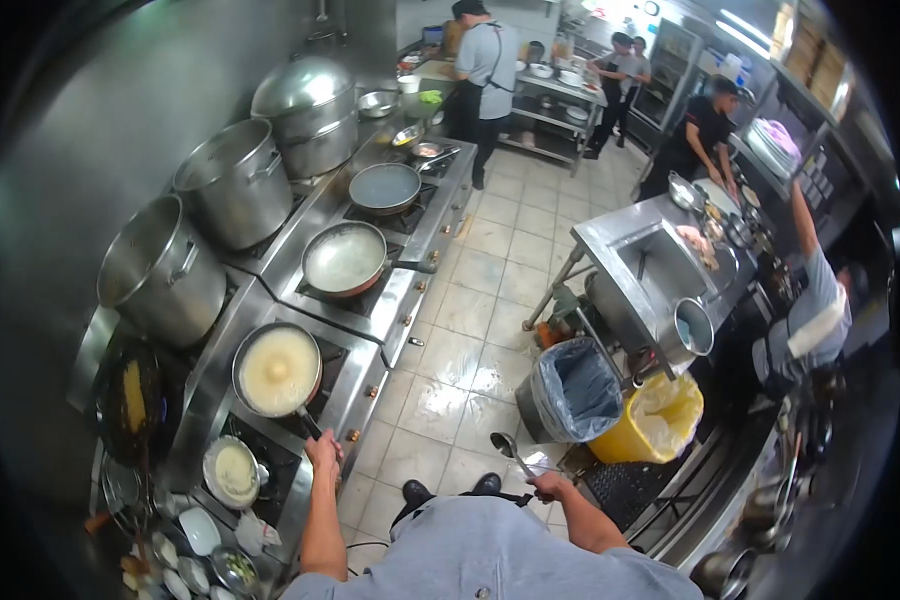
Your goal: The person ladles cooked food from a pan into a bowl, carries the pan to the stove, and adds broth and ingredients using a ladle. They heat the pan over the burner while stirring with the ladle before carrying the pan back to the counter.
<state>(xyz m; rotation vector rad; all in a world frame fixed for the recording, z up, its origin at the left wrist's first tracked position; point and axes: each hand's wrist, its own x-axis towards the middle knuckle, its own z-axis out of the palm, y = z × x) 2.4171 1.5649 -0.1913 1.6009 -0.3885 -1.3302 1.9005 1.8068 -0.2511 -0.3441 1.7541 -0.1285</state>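
Observation:
My left hand (323, 454) is closed around the handle of a frying pan (241, 347) on the stove. A round layer of pale yellow batter (282, 370) covers the pan's bottom, with a slightly darker spot in the middle. Off to the right, over the floor, my right hand (550, 486) grips a metal ladle (516, 458), its bowl pointing forward. Just nearer me than the pan stands a bowl of pale batter (234, 473) on the stove. Further along the burners sit a second frying pan (344, 258) and a third pan (385, 187).
Large steel pots (160, 270) line the wall side, and a dark wok (132, 400) is at left. Small bowls (200, 531) crowd the lower left corner. Across the tiled floor (460, 330) are a grey bin (570, 390), a yellow bin (650, 420) and a sink (660, 265). Several people work nearby.

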